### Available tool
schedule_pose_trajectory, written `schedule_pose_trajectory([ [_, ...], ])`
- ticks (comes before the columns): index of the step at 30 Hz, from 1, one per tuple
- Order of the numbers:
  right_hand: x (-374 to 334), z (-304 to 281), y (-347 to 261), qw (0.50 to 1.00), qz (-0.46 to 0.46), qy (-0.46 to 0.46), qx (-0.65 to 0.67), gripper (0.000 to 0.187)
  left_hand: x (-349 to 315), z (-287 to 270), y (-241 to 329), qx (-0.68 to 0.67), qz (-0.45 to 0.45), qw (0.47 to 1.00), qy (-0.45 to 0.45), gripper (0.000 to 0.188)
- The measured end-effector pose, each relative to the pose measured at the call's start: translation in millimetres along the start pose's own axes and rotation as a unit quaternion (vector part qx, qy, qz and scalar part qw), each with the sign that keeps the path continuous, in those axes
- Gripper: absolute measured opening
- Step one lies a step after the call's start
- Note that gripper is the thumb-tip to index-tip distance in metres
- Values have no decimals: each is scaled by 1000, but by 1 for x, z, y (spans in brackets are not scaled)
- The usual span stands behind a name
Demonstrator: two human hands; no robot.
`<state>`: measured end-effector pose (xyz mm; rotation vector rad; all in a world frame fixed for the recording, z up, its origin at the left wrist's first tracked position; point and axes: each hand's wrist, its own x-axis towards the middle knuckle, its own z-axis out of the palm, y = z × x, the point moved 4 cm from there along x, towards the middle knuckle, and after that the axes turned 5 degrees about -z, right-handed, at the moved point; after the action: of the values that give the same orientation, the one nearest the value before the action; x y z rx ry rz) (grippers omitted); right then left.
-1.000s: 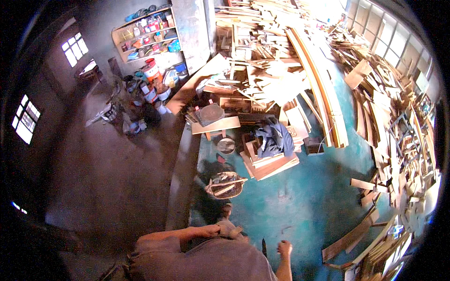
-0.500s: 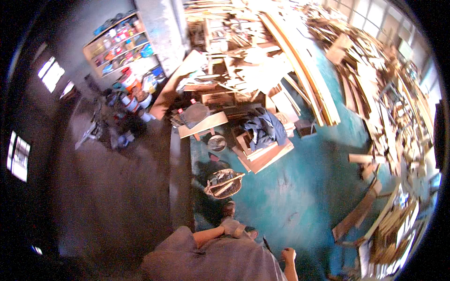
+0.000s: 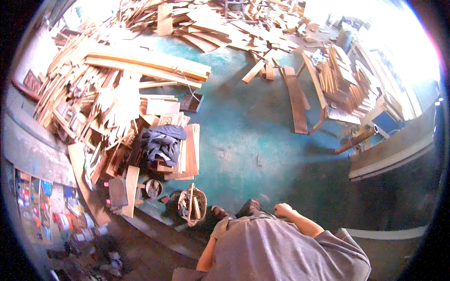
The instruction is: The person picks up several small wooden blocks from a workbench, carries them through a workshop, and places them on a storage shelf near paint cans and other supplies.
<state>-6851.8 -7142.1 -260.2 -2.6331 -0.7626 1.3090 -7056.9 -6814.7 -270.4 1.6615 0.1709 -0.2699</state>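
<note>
My left hand [image 3: 220,228], in what looks like a greyish glove, hangs low in front of my grey shirt [image 3: 276,250]; its fingers are not distinct. My right hand [image 3: 282,210] is bare and closed at waist height, and whatever it may hold is hidden. Both hands are over the floor, apart from the objects there. Nearest my left hand is a wicker basket [image 3: 203,206] with strips of wood in it. Beyond that stands a round bucket [image 3: 153,188].
Boards with a dark blue jacket [image 3: 164,144] on top lie ahead left. Long timbers [image 3: 150,68] and scrap wood [image 3: 201,28] fill the back. A plank [image 3: 295,100] leans near a wood-laden workbench [image 3: 341,114] at right. Shelves [image 3: 33,203] stand far left.
My view has swung to the right: the basket, jacket and shelves now lie further left, and the workbench has come fully into view. My right hand now shows in front of my waist.
</note>
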Motion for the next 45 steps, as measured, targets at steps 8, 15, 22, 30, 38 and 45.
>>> schedule_pose_trajectory([
  [8,16,-41,-68,979,91,151,103,31,3,-26,-5,11,-110,994,-15,46],
  [15,-1,-23,-26,960,186,151,143,29,11,-50,0,50,-198,979,-23,47],
  [22,14,24,37,967,199,16,161,30,59,-114,43,101,-247,964,-4,49],
  [30,99,-99,75,981,108,59,150,29,181,-108,90,164,-292,942,-24,50],
  [38,78,-209,90,915,94,241,309,30,272,-80,132,202,-258,941,-80,51],
  [45,47,-107,138,916,240,108,302,29,350,-78,156,250,-222,930,-151,53],
])
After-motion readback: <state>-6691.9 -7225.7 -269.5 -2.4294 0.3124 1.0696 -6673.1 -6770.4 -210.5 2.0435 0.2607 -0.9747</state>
